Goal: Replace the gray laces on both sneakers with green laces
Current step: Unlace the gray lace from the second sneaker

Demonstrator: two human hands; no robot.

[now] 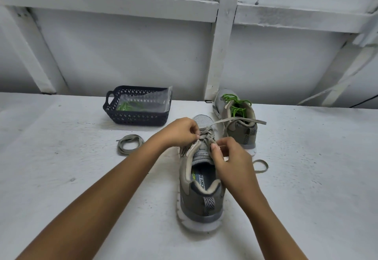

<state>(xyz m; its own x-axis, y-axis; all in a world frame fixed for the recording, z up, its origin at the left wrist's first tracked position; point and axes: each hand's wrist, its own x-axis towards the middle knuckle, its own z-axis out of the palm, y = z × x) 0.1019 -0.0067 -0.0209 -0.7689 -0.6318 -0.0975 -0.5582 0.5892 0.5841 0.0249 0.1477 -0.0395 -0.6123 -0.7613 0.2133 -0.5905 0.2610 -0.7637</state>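
Observation:
A gray sneaker [201,196] stands heel toward me in the middle, still threaded with a gray lace [235,120] whose one end trails right over the other shoe. My left hand [180,130] pinches the lace at the left eyelets. My right hand [231,157] pinches it at the right eyelets beside the tongue. Behind, to the right, the second sneaker [243,134] carries a green lace [237,104]. A loose coiled gray lace [127,144] lies on the left. A clear packet with green lace [131,106] sits in the basket.
A dark plastic basket [135,117] stands at the back left on the white surface [61,177]. A white panelled wall with beams [221,44] rises right behind the shoes. A loop of gray lace [260,165] lies right of the near sneaker.

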